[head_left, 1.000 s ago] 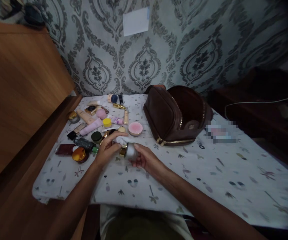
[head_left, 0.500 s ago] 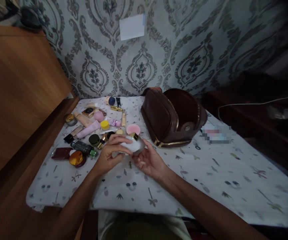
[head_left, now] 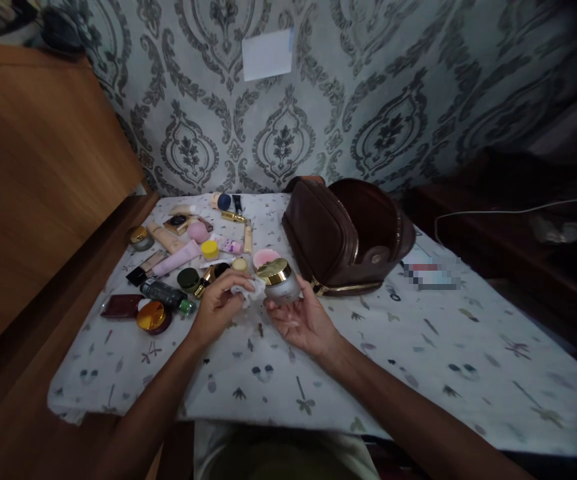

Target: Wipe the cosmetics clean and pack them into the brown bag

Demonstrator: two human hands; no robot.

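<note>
The jar (head_left: 283, 291), gold lid on, is raised over the near middle of the table (head_left: 338, 393). The right hand (head_left: 308, 327) grasps it from below; the left hand (head_left: 217, 308) pinches a wipe (head_left: 251, 291) just left. Far right, the bag (head_left: 318, 233) gapes, its inside too dark to read. Left lies a lidded amber jar (head_left: 153, 317).

Cloth-covered worktop (head_left: 393, 393), cosmetics grouped on its left, an open brown bag (head_left: 315, 230) toward the back.
At the left, a red bottle (head_left: 119, 307) lies near an amber-lidded jar (head_left: 152, 317) and a green-capped bottle (head_left: 162, 292); behind them are a lilac tube (head_left: 181, 259), pink sponge (head_left: 198, 232) and yellow pot (head_left: 209, 251). A gold-lidded jar (head_left: 141, 239) stands near the left edge, a blue-capped tube (head_left: 221, 201) near the back; right of the bag, a pixelated item (head_left: 431, 272).
</note>
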